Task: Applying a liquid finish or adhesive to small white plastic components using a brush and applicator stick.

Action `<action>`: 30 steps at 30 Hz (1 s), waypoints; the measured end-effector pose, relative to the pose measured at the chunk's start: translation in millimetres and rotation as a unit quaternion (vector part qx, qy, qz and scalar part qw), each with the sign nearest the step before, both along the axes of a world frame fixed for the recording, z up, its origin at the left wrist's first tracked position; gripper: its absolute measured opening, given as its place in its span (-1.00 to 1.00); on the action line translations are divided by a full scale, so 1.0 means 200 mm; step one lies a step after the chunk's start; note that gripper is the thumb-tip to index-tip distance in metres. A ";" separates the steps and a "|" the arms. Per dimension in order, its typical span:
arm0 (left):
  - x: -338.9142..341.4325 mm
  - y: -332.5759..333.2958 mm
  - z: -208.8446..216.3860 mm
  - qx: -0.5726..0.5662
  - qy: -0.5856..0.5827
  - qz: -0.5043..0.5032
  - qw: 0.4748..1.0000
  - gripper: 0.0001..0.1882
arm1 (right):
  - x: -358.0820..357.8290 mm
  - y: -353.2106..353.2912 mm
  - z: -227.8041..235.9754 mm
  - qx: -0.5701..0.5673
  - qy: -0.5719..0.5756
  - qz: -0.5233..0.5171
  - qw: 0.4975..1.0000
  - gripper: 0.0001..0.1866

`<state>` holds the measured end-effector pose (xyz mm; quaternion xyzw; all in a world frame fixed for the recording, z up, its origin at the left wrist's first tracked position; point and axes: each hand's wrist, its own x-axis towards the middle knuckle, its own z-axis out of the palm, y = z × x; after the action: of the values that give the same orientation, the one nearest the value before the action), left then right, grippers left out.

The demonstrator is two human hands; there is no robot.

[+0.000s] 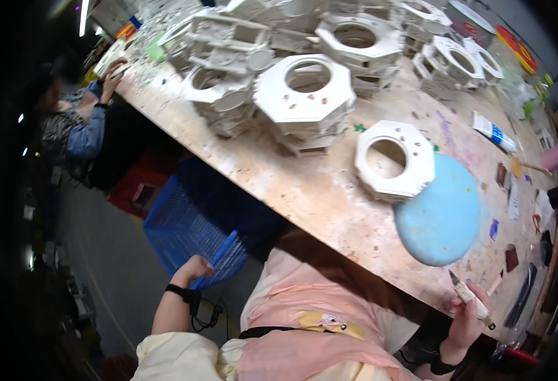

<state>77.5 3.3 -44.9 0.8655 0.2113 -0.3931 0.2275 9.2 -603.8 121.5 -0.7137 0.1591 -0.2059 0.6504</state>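
Observation:
My left hand (197, 268) is closed at the near rim of a blue plastic basket (163, 213), which sits below the table's edge. In my right hand (464, 325), at the table's near right edge, is a craft knife (465, 292) with a pale, worn handle, its blade pointing up and left. Beyond the knife lies a round light-blue pad (441, 222). A white octagonal frame (417, 149) with a round hole rests against the pad's far left edge. Farther left stands a stack of similar white octagonal pieces (279, 101).
More white moulded parts (361, 35) are heaped along the far side of the table (279, 190). A white-and-blue tube (494, 132) and small scraps lie at the right. A red crate (142, 190) stands behind the basket. Another person (85, 136) works at the far left.

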 end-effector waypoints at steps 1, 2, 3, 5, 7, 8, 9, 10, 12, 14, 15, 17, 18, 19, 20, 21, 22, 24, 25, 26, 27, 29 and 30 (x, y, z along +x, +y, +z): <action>-0.02 0.04 -0.03 0.024 0.009 -0.015 1.000 -0.83 | 0.00 0.00 0.01 -0.008 0.018 0.025 0.999 -0.55; -0.07 0.11 -0.08 0.020 0.023 -0.002 1.000 -0.81 | 0.03 0.02 0.03 0.017 0.030 0.045 0.998 -0.57; -0.06 0.10 -0.07 0.038 0.044 0.019 0.998 -0.77 | 0.06 0.05 0.05 0.036 0.043 0.057 0.997 -0.59; -0.05 0.05 0.01 0.059 0.040 0.002 0.997 -0.77 | 0.10 0.08 0.07 0.044 0.024 0.079 0.996 -0.65; -0.11 0.23 -0.15 0.066 0.023 0.043 0.997 -0.84 | 0.13 0.12 0.12 0.054 0.043 0.077 0.995 -0.69; -0.12 0.21 -0.19 0.055 0.023 0.025 0.998 -0.84 | 0.13 0.12 0.11 0.023 0.032 0.079 0.996 -0.70; -0.12 0.20 -0.21 0.078 -0.104 -0.096 0.987 -0.87 | 0.12 0.11 0.10 -0.006 0.022 0.083 0.996 -0.71; -0.13 0.20 -0.23 0.098 -0.229 -0.210 0.945 -0.90 | 0.12 0.10 0.10 -0.037 0.032 0.075 0.996 -0.73; -0.13 0.36 -0.36 0.110 -0.261 -0.247 0.927 -0.92 | 0.15 0.09 0.10 -0.091 0.008 0.081 0.992 -0.74; -0.06 0.29 -0.35 0.112 -0.289 -0.288 0.906 -0.92 | 0.16 0.08 0.09 -0.161 -0.003 0.079 0.984 -0.74; 0.06 0.00 -0.14 0.092 -0.178 -0.165 0.966 -0.90 | 0.16 0.07 0.07 -0.166 0.003 0.070 0.984 -0.74; 0.10 -0.10 0.01 0.085 -0.066 -0.025 0.994 -0.88 | 0.19 0.06 0.06 -0.204 -0.030 0.078 0.975 -0.74; 0.10 -0.05 -0.02 0.080 -0.057 -0.023 0.995 -0.90 | 0.20 0.06 0.04 -0.202 -0.032 0.079 0.976 -0.74; 0.09 -0.01 -0.06 0.075 -0.049 -0.022 0.996 -0.91 | 0.20 0.06 0.02 -0.211 -0.028 0.080 0.974 -0.74; 0.07 0.01 -0.09 0.076 -0.049 -0.022 0.996 -0.91 | 0.20 0.06 0.01 -0.219 -0.022 0.081 0.972 -0.73; 0.05 0.02 -0.12 0.040 -0.118 -0.019 0.992 -0.93 | 0.20 0.06 0.01 -0.218 -0.022 0.081 0.972 -0.73; 0.04 0.05 -0.15 0.004 -0.186 -0.015 0.982 -0.92 | 0.21 0.07 0.01 -0.206 -0.020 0.083 0.975 -0.74; 0.07 -0.02 -0.10 0.009 -0.160 -0.042 0.986 -0.92 | 0.20 0.07 0.01 -0.197 -0.014 0.082 0.977 -0.74; 0.09 -0.07 -0.06 0.015 -0.136 -0.068 0.988 -0.91 | 0.20 0.06 0.01 -0.198 -0.013 0.080 0.977 -0.74; 0.10 -0.11 -0.02 0.016 -0.135 -0.068 0.988 -0.91 | 0.20 0.06 0.01 -0.197 -0.013 0.080 0.977 -0.74; 0.11 -0.16 0.02 0.013 -0.120 -0.057 0.991 -0.90 | 0.20 0.07 0.01 -0.196 -0.011 0.079 0.977 -0.74; 0.13 -0.25 0.09 0.010 -0.104 -0.045 0.993 -0.89 | 0.21 0.07 0.01 -0.201 -0.016 0.090 0.975 -0.74; 0.15 -0.28 0.12 -0.006 -0.092 -0.050 0.994 -0.87 | 0.21 0.07 0.02 -0.201 -0.016 0.090 0.975 -0.74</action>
<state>107.5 -52.8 -20.1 0.9061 0.1437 -0.3240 0.2309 51.7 -589.0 124.7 -0.8377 0.0391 -0.1852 0.5122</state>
